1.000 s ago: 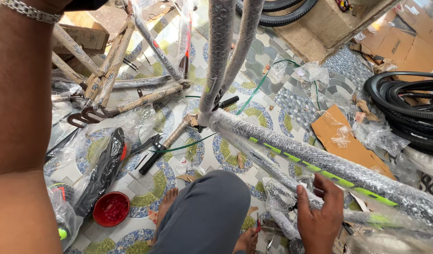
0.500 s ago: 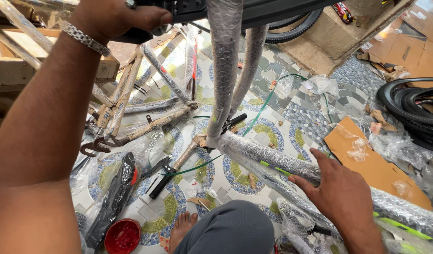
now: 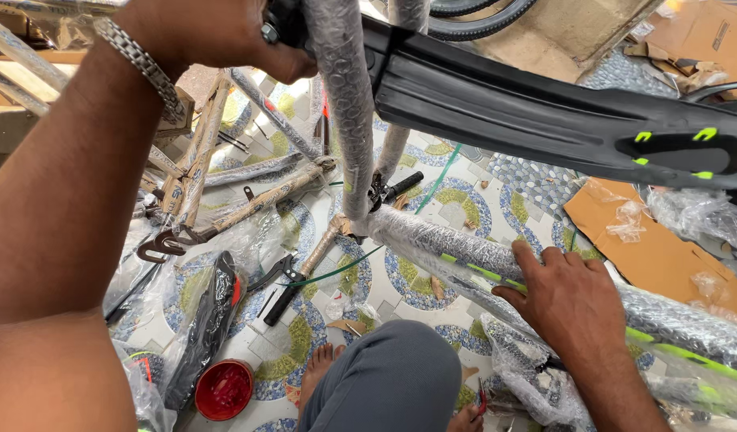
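Note:
A bicycle frame wrapped in bubble plastic stands in front of me; its upright tube point(image 3: 346, 120) rises at centre and a lower tube point(image 3: 456, 252) with green stripes runs to the right. My left hand point(image 3: 216, 32), with a metal wristband, grips a black fitting at the top of the upright tube, where a long black mudguard point(image 3: 528, 108) with green marks sticks out to the right. My right hand point(image 3: 564, 300) rests flat on the lower tube, fingers spread. My knee point(image 3: 384, 384) in grey trousers shows below.
Wrapped frame parts point(image 3: 248, 200), pliers point(image 3: 284, 284) and a wrapped black saddle point(image 3: 208, 320) lie on the patterned tile floor at left. A red bowl point(image 3: 223, 390) sits at the bottom. Cardboard point(image 3: 648, 248) lies at right, tyres point(image 3: 472, 16) at the top.
My view has tilted up and moved closer. My left hand has risen to the top of the upright tube. My right hand has moved up along the lower tube. The mudguard has come into view.

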